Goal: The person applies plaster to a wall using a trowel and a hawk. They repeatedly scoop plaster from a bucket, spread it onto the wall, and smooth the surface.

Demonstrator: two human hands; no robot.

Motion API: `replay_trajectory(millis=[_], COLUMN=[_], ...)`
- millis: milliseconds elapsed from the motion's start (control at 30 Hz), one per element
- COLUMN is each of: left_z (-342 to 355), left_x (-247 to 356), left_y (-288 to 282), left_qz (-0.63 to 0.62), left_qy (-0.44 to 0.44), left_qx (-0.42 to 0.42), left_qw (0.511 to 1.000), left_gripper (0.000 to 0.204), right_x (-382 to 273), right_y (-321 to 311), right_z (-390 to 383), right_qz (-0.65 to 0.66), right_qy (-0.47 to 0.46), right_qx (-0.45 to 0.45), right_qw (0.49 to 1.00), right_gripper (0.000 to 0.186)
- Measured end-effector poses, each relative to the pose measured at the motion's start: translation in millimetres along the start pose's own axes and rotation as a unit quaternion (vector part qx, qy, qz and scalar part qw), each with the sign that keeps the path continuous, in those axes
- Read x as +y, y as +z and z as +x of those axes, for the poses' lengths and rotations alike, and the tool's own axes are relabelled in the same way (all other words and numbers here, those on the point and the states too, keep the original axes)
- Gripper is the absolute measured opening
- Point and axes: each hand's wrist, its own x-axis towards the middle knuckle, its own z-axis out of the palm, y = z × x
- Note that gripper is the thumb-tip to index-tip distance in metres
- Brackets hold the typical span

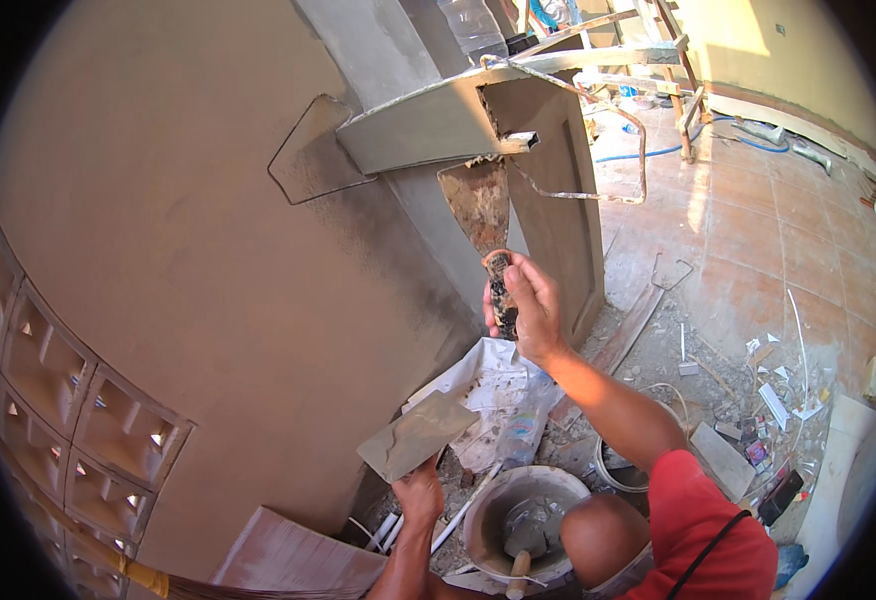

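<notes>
My right hand is wrapped around the handle of a putty knife, raised with its worn, mortar-caked blade pointing up. The blade's top edge is at the lower edge of a grey plastered ledge; whether they touch I cannot tell. Lower and to the left, my left hand grips a flat rectangular plate from below, with grey mortar on top of it. A bucket of wet mortar stands by my knee. Inside it rests a trowel, handle toward me.
Bent metal rods clamp the ledge, one sticking out right. A brown plastered wall fills the left, with vent blocks low down. Rubble and tile scraps litter the floor at right. A wooden trestle stands behind, near a blue hose.
</notes>
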Motion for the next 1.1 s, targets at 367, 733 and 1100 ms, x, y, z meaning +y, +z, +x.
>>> replay_trajectory(millis=[367,733,1100], left_z=[-2,-3,-4], left_x=[8,5,10], left_y=[5,6,4], left_qz=[0.018,0.022,-0.029], left_qy=[0.002,-0.006,0.005], left_qx=[-0.004,-0.018,-0.012], left_qw=[1.000,1.000,0.999], left_gripper=[0.043,0.047,0.052], right_x=[2,-3,1], right_y=[-18,-15,12], right_z=[-45,-32,13], right_qz=[0.025,0.064,0.084], right_qy=[0.086,0.090,0.021], right_qx=[-0.025,0.013,0.011], right_qw=[0.996,0.994,0.996], right_gripper=[0.039,0.033,0.033])
